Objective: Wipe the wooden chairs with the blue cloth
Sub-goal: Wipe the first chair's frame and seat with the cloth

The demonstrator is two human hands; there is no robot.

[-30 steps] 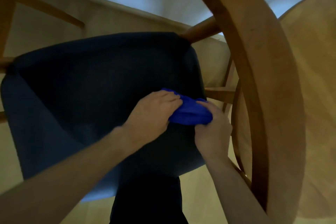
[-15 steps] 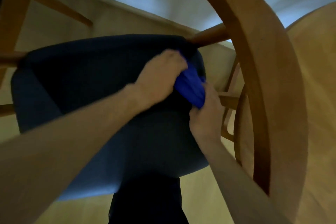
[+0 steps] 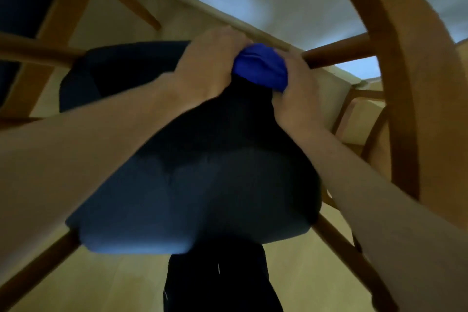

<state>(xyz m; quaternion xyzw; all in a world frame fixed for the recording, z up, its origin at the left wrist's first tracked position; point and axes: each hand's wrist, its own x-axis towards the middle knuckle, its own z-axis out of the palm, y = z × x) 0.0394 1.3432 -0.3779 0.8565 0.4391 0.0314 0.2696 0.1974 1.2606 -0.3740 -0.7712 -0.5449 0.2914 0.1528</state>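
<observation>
Both hands gripped the bunched blue cloth (image 3: 260, 67) at the far edge of the chair's dark seat cushion (image 3: 197, 185). The left hand (image 3: 210, 63) had its fingers curled shut over the cloth's left side; the right hand (image 3: 295, 86) clamped closed on its right side. Just right of the cushion rose the wooden chair's curved backrest (image 3: 402, 99), with a round rail (image 3: 336, 52) reaching toward the cloth

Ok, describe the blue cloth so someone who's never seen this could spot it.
Find the dark padded chair seat. At its far edge, the left hand and right hand clutch a bunched cloth. It is the only bright blue thing there.
</observation>
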